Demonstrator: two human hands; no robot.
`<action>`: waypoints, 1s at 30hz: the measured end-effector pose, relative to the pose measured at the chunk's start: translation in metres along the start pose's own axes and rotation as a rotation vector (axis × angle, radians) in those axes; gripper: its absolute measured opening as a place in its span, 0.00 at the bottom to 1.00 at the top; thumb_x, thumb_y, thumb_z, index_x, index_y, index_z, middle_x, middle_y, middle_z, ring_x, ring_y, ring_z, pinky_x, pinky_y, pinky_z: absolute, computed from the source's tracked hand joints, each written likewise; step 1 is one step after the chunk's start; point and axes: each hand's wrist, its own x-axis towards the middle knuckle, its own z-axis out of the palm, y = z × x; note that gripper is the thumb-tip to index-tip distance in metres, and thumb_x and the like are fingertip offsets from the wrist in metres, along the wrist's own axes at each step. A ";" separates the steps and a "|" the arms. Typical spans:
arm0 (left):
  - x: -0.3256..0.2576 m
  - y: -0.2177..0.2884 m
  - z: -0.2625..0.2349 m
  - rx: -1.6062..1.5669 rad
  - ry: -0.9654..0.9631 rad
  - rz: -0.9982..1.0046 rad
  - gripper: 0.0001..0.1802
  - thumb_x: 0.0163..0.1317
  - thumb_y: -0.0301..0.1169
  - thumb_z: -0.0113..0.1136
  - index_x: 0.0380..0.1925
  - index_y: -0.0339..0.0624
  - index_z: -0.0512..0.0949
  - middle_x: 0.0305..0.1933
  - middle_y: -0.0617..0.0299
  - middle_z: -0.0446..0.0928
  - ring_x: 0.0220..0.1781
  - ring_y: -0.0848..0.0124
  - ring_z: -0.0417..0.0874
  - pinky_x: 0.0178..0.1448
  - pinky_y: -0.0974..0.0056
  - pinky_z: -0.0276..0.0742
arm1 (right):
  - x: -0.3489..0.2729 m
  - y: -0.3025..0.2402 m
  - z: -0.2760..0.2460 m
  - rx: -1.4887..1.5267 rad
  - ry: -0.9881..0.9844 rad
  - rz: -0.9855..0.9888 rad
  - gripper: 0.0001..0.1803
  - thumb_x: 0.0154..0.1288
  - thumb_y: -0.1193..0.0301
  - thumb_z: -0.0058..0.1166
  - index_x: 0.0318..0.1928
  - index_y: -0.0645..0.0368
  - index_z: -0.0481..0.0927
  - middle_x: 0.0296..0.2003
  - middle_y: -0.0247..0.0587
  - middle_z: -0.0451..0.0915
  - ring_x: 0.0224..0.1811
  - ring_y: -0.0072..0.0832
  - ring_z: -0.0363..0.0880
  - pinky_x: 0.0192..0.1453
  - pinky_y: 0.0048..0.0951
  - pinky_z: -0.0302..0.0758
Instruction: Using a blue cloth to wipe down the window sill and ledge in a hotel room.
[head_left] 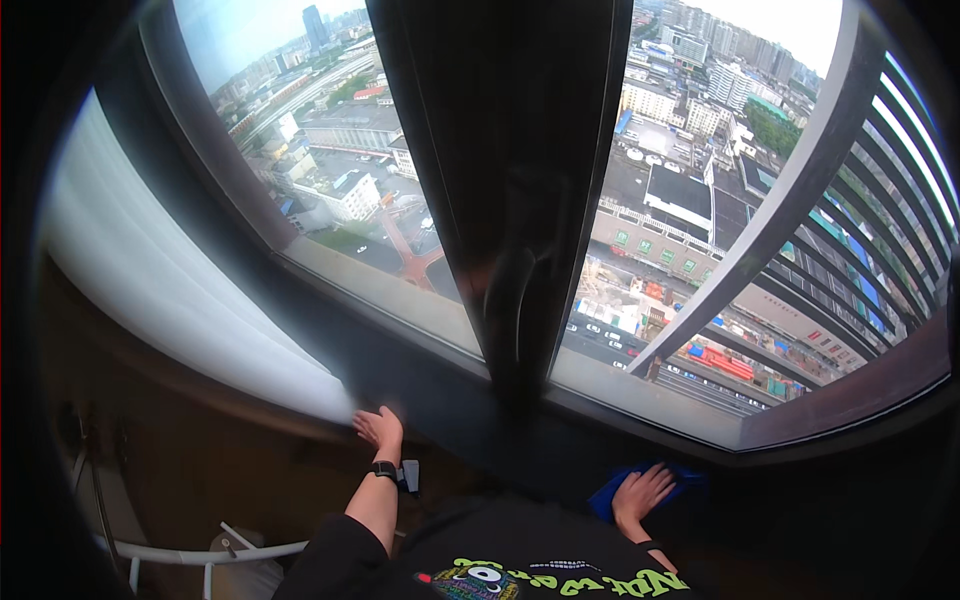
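A blue cloth [610,493] lies bunched on the dark window sill [440,395]. On top of it rests my right hand [643,490], palm down with the fingers stretched out flat. My left hand [380,430] is at the sill's near edge, beside the lower end of a white curtain [190,270]. Its fingers are spread and nothing shows in them; whether they touch the curtain I cannot tell. A black wristband with a small grey device [410,476] sits on my left wrist.
A dark window frame post [500,150] with a curved handle [512,290] stands between two panes. Slatted bars [860,230] run outside the right pane, with a city far below. At lower left is a white tubular rail [180,553].
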 end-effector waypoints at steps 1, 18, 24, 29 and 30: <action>-0.001 0.010 0.004 -0.030 0.091 0.091 0.45 0.64 0.44 0.49 0.71 0.24 0.45 0.77 0.37 0.42 0.80 0.50 0.40 0.80 0.50 0.35 | -0.003 -0.011 0.002 0.011 -0.003 0.002 0.33 0.64 0.64 0.41 0.64 0.75 0.61 0.63 0.67 0.63 0.71 0.55 0.54 0.78 0.51 0.38; 0.128 0.060 -0.001 0.156 0.099 0.662 0.34 0.71 0.41 0.40 0.68 0.25 0.55 0.76 0.38 0.49 0.79 0.49 0.44 0.79 0.49 0.38 | -0.024 -0.107 0.008 -0.008 0.029 -0.125 0.35 0.62 0.64 0.42 0.66 0.74 0.59 0.63 0.67 0.62 0.72 0.54 0.54 0.78 0.52 0.40; 0.112 0.055 0.010 0.182 0.177 0.587 0.33 0.67 0.39 0.42 0.66 0.26 0.60 0.75 0.43 0.54 0.78 0.54 0.51 0.79 0.54 0.42 | -0.034 -0.132 0.001 0.023 -0.045 -0.270 0.36 0.61 0.63 0.43 0.66 0.75 0.58 0.64 0.69 0.61 0.72 0.57 0.52 0.77 0.53 0.40; 0.112 0.064 0.004 0.161 0.168 0.593 0.33 0.67 0.39 0.42 0.66 0.26 0.60 0.75 0.43 0.54 0.78 0.55 0.50 0.79 0.54 0.42 | -0.037 -0.170 -0.007 0.045 -0.161 -0.618 0.37 0.60 0.61 0.44 0.66 0.71 0.61 0.63 0.68 0.62 0.71 0.55 0.54 0.76 0.53 0.44; 0.115 0.063 0.003 0.161 0.170 0.593 0.33 0.67 0.40 0.42 0.66 0.26 0.60 0.75 0.43 0.54 0.78 0.54 0.50 0.79 0.54 0.42 | -0.037 -0.183 -0.012 0.080 -0.161 -0.690 0.36 0.59 0.61 0.45 0.67 0.67 0.62 0.63 0.65 0.63 0.70 0.53 0.57 0.76 0.52 0.47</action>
